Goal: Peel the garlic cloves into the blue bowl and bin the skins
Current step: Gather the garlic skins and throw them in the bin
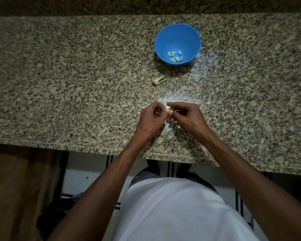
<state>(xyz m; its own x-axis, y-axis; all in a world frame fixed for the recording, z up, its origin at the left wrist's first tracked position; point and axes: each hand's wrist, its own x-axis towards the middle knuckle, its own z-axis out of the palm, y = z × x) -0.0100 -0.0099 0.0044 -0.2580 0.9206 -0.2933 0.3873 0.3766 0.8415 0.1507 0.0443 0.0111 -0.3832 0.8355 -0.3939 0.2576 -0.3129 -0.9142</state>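
Note:
My left hand (152,119) and my right hand (185,117) meet over the granite counter (76,84), both pinching one small garlic clove (168,108) between their fingertips; most of it is hidden by my fingers. Bits of pale skin (175,122) show just under my hands. The blue bowl (177,34) stands farther back, with several peeled cloves (175,56) at its bottom. A remnant of the garlic head with skins (158,80) lies between the bowl and my hands.
The counter's front edge (94,147) runs just below my wrists. A raised granite backsplash (146,6) borders the far side. A wooden surface (16,188) lies at lower left, below the counter. No bin is in view.

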